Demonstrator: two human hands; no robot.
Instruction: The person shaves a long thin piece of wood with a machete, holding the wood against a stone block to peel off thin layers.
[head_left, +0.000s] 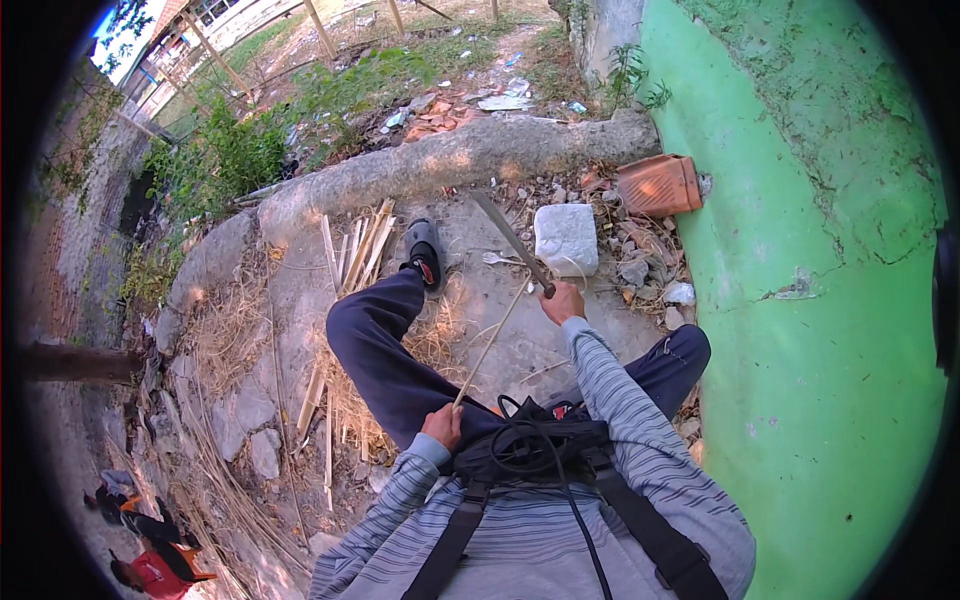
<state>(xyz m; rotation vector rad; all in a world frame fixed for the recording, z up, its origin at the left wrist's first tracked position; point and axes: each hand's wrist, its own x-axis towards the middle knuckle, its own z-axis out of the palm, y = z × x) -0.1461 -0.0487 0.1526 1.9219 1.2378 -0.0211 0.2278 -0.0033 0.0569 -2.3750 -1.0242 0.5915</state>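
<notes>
My right hand [565,302] is closed around the handle of a long-bladed machete [511,233], its blade pointing forward and to the left. In my left hand [442,427], near my lap, is the lower end of a thin bamboo strip [492,345]. The strip slants up to the right, and its far end lies close to the machete's handle. Just ahead of my right hand sits a whitish block [566,240]. A pale plastic fork [500,258] lies on the ground left of the block.
Split bamboo strips [362,245] and curly shavings [350,400] lie on my left. A green wall [800,380] runs along my right, with an orange hollow brick [659,186] and rubble beside it. A low concrete edge [440,155] crosses ahead. People [160,560] are at the lower left.
</notes>
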